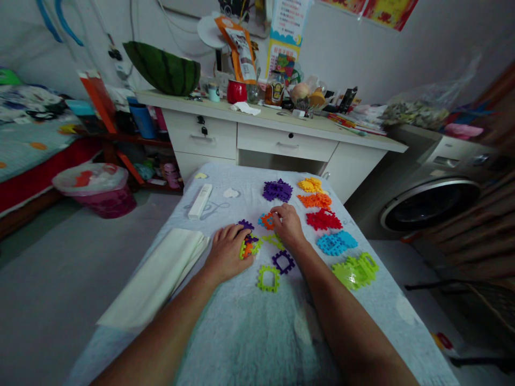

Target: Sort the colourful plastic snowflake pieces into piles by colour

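My left hand (pixel 227 251) rests on the pale blue cloth (pixel 257 332), fingers curled round a joined cluster of interlocking plastic tiles (pixel 249 246) in orange, green and purple. My right hand (pixel 286 224) pinches an orange and blue tile piece (pixel 266 220) just beyond it. A loose green tile (pixel 269 279) and a purple tile (pixel 284 261) lie near my wrists. Sorted heaps lie to the right: purple (pixel 277 190), yellow (pixel 310 185), orange (pixel 316 201), red (pixel 323 220), blue (pixel 336 243) and green (pixel 356 269).
A folded cream cloth (pixel 161 273) and a white box (pixel 200 201) lie on the left of the table. Beyond stands a white desk (pixel 277 139) cluttered with a half watermelon (pixel 163 69). A pink bin (pixel 96 187) sits on the floor left, a washing machine (pixel 434 198) right.
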`<action>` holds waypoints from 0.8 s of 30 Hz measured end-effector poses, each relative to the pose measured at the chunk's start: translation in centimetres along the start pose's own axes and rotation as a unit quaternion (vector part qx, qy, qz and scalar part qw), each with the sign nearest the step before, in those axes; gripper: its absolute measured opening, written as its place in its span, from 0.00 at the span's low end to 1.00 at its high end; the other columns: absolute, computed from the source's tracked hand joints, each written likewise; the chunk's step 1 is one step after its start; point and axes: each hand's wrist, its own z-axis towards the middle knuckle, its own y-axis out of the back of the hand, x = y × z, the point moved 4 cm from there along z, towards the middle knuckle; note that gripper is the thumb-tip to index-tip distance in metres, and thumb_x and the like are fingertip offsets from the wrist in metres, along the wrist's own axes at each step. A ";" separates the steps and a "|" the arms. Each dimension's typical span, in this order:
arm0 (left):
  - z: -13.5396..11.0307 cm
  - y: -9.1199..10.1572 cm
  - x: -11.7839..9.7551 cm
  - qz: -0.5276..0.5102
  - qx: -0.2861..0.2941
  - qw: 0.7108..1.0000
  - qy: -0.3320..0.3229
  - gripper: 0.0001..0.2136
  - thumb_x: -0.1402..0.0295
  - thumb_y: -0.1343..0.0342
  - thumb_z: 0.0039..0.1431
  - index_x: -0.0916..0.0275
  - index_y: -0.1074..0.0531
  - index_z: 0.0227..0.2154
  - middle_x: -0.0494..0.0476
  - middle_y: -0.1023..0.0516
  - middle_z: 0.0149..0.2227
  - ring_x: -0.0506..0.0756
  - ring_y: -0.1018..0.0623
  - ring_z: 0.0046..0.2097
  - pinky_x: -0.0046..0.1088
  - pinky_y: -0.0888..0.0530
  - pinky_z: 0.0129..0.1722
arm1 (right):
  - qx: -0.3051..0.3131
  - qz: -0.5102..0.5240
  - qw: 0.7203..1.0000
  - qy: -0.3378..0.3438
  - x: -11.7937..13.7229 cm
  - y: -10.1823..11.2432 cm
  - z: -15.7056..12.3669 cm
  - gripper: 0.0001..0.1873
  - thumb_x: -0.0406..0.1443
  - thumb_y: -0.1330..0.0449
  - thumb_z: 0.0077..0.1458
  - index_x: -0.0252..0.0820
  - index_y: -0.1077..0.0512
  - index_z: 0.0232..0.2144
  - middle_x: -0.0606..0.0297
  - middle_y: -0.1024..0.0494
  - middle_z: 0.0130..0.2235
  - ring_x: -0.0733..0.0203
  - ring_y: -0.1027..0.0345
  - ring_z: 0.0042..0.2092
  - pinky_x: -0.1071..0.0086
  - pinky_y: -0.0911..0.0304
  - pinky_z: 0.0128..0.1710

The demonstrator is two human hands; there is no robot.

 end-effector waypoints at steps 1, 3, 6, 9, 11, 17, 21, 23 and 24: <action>0.0 0.0 0.0 0.002 0.001 1.000 0.000 0.27 0.58 0.41 0.50 0.54 0.32 0.54 0.60 0.31 0.57 0.65 0.34 0.60 0.48 0.39 0.59 | -0.002 0.004 1.000 0.002 0.0 0.1 0.0 0.14 0.33 0.49 0.61 0.40 0.23 0.39 0.56 0.24 0.37 0.55 0.33 0.43 0.64 0.40 0.48; 0.0 0.0 0.0 0.003 0.002 1.000 -0.002 0.26 0.58 0.41 0.50 0.55 0.32 0.54 0.60 0.31 0.57 0.65 0.34 0.60 0.48 0.39 0.59 | -0.003 0.024 1.000 0.002 0.1 0.3 0.0 0.15 0.33 0.50 0.61 0.40 0.23 0.40 0.58 0.22 0.38 0.57 0.31 0.42 0.66 0.39 0.47; 0.0 0.0 0.0 0.003 0.001 1.000 -0.004 0.27 0.58 0.41 0.50 0.56 0.32 0.54 0.60 0.31 0.57 0.66 0.34 0.59 0.49 0.39 0.59 | 0.009 0.053 0.998 -0.012 0.1 0.3 -0.1 0.15 0.35 0.50 0.61 0.41 0.24 0.41 0.61 0.21 0.35 0.60 0.29 0.36 0.69 0.38 0.42; 0.0 0.1 0.0 0.006 0.001 1.000 -0.004 0.27 0.57 0.41 0.50 0.56 0.32 0.54 0.61 0.31 0.58 0.65 0.34 0.60 0.49 0.39 0.59 | 0.016 0.071 0.997 -0.018 0.2 0.3 -0.2 0.15 0.36 0.49 0.61 0.42 0.24 0.42 0.64 0.21 0.32 0.61 0.29 0.34 0.71 0.38 0.39; 0.0 0.1 -0.1 0.007 0.003 1.000 -0.003 0.27 0.58 0.41 0.50 0.56 0.32 0.54 0.60 0.31 0.57 0.65 0.34 0.60 0.48 0.39 0.59 | 0.012 0.081 0.997 -0.012 0.4 0.5 -0.2 0.15 0.36 0.50 0.61 0.42 0.24 0.42 0.64 0.21 0.32 0.61 0.29 0.34 0.71 0.38 0.39; 0.0 0.0 0.1 0.004 -0.002 1.000 -0.004 0.27 0.58 0.40 0.50 0.55 0.33 0.54 0.60 0.31 0.57 0.65 0.35 0.60 0.48 0.39 0.59 | 0.006 0.110 0.994 -0.004 0.6 0.7 -0.2 0.14 0.33 0.49 0.56 0.40 0.24 0.38 0.64 0.22 0.32 0.63 0.31 0.31 0.71 0.39 0.37; 0.0 -0.1 0.0 0.007 -0.002 1.000 -0.007 0.27 0.58 0.41 0.50 0.56 0.33 0.55 0.60 0.31 0.58 0.65 0.35 0.60 0.48 0.39 0.60 | 0.008 0.135 0.991 0.008 0.5 0.1 -0.2 0.08 0.34 0.46 0.53 0.39 0.26 0.32 0.66 0.25 0.29 0.65 0.35 0.30 0.73 0.41 0.33; -0.1 0.0 0.0 0.009 -0.004 1.000 -0.008 0.27 0.58 0.41 0.50 0.57 0.32 0.55 0.61 0.31 0.58 0.65 0.34 0.60 0.48 0.39 0.60 | 0.007 0.142 0.990 0.007 0.2 -0.2 -0.1 0.07 0.33 0.46 0.52 0.39 0.27 0.32 0.67 0.26 0.28 0.65 0.36 0.29 0.73 0.43 0.33; -0.1 0.0 -0.1 0.009 -0.004 1.000 -0.008 0.27 0.58 0.41 0.50 0.57 0.32 0.55 0.61 0.31 0.58 0.65 0.34 0.60 0.48 0.39 0.60 | 0.006 0.143 0.990 0.005 0.1 -0.3 -0.1 0.07 0.32 0.46 0.52 0.40 0.27 0.32 0.67 0.27 0.28 0.65 0.36 0.29 0.73 0.43 0.32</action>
